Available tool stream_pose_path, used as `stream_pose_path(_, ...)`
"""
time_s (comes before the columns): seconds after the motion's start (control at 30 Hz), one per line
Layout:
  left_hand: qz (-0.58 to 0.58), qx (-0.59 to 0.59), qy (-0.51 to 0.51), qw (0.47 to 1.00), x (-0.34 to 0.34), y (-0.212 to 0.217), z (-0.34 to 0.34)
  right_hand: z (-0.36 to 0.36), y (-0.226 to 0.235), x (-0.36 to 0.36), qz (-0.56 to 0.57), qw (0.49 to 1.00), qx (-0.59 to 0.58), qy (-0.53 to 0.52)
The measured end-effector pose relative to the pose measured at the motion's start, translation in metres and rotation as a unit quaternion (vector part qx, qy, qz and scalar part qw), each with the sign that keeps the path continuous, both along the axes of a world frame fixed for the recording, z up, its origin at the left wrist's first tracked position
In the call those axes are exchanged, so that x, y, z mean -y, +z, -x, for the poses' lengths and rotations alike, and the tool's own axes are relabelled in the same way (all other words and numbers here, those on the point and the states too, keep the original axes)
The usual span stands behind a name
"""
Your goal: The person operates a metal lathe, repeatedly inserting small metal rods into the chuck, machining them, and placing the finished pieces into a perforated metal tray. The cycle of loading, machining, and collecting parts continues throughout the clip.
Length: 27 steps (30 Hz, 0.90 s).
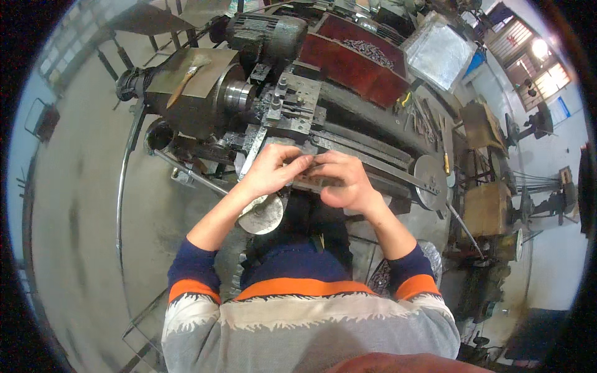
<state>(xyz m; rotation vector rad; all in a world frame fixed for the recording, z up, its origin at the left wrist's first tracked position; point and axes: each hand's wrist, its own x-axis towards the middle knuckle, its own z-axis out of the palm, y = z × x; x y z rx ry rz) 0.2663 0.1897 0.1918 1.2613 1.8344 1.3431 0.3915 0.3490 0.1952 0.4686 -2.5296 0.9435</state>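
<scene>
Both my hands meet in front of a small lathe (289,115), just on the near side of its tool slide. My left hand (273,170) has its thumb and fingers drawn together in a pinch. My right hand (345,181) is curled, its fingertips touching those of the left. Whatever lies between the fingertips is too small and hidden to name. Under my left wrist sits a round pale handwheel (261,214). Beyond my hands are the lathe's shiny chuck (239,95) and the metal tool post (273,107).
A wooden-handled brush (181,87) lies on the headstock cover. Behind the lathe are a motor (266,34) and a dark red tray (354,68) of small metal parts. Hand tools (429,121) lie at the right. A long bar (189,173) sticks out at the left.
</scene>
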Motion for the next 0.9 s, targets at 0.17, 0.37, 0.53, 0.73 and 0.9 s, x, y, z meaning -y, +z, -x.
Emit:
stream_pose_path(0.17,-0.095,0.018,0.068,0.993,0.021,-0.002,0.015,0.036,0.027,0.017,-0.008,0.997,0.021,0.078)
stream_pose_path(0.37,-0.086,-0.063,0.11,0.988,0.049,-0.001,0.039,0.082,0.03,0.028,-0.059,0.992,0.047,0.106)
stream_pose_path(0.53,-0.082,-0.056,0.129,0.987,0.068,0.0,0.049,0.106,0.028,0.042,-0.088,0.987,0.031,0.134)
stream_pose_path(0.73,0.024,-0.211,0.15,0.966,0.114,0.008,0.083,0.144,0.017,0.028,-0.249,0.967,0.039,-0.029)
stream_pose_path(0.9,0.172,-0.368,0.353,0.843,0.217,0.016,0.108,0.202,0.011,0.017,-0.396,0.899,0.114,-0.151)
